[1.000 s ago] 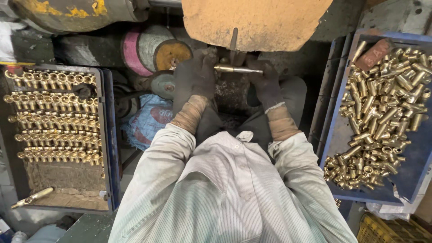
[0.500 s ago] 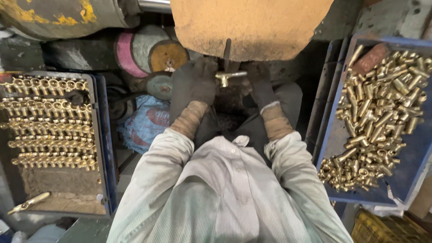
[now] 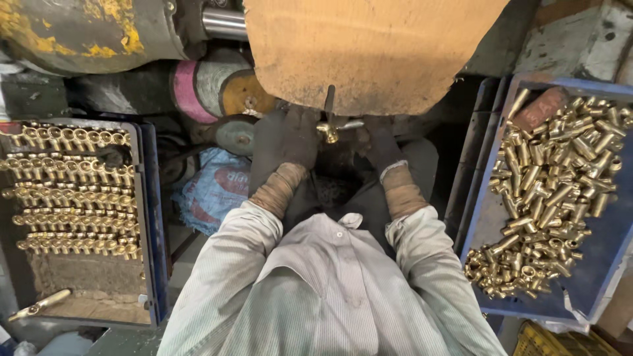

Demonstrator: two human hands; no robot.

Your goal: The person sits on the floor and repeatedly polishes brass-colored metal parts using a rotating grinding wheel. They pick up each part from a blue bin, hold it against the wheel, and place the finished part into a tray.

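Brass fitting (image 3: 331,128), a small tee-shaped piece, sits at the centre of our view, held up just under the lower edge of the large tan buffing wheel (image 3: 376,49); we cannot tell whether metal and wheel actually touch. Its bright stem runs roughly left to right, the shiny end pointing right toward our right hand (image 3: 377,144), while a thin dark rod rises from it toward the wheel. Our left hand (image 3: 285,140), in a dark glove, lies immediately left of the fitting with its fingers closed around the near end; the right glove pinches the far tip. Both hands are equally close, one on each side. Both forearms reach forward from the striped shirt (image 3: 330,290), wrists wrapped in tan cuffs, converging on the piece. Left of us, a blue tray (image 3: 155,217) carries brass fittings laid in neat rows; on the right, a blue bin (image 3: 597,264) holds a loose heap of similar parts.
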